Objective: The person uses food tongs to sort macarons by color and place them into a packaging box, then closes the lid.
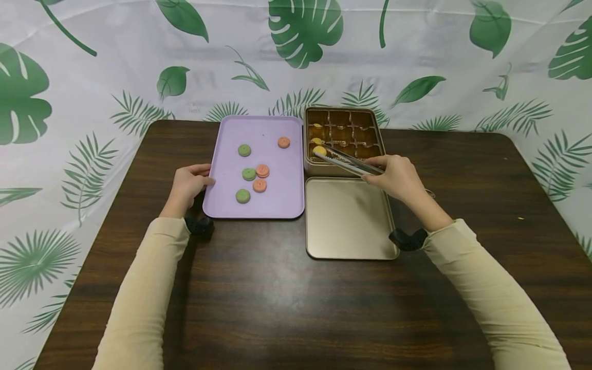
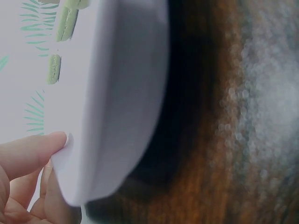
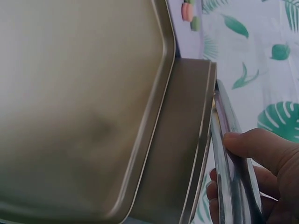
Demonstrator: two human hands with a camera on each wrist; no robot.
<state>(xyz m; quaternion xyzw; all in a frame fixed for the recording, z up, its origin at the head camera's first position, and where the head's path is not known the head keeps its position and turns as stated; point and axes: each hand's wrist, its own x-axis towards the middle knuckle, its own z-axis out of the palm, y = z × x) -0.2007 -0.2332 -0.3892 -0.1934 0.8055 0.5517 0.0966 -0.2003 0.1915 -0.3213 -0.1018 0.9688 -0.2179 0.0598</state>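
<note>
My left hand (image 1: 188, 182) pinches the left rim of a lilac tray (image 1: 222, 198), thumb on top and fingers underneath. Several green macarons (image 1: 242, 196) and orange-pink macarons (image 1: 260, 185) lie on this tray. Metal tongs (image 1: 347, 161) are held in my right hand (image 1: 395, 174), thumb on one side and fingers on the other. Their tips are at a yellow macaron (image 1: 319, 150) over the near left compartment of a gold tin (image 1: 342, 168) with a brown divided insert. Further yellow macarons (image 1: 317, 141) sit in the left column. Whether the tongs still squeeze the macaron, I cannot tell.
A gold rectangular lid (image 1: 349, 218) lies flat in front of the tin, right of the lilac tray. Dark wooden table (image 1: 259, 308) lies under everything. Behind hangs a white sheet (image 1: 222, 51) with green leaf prints.
</note>
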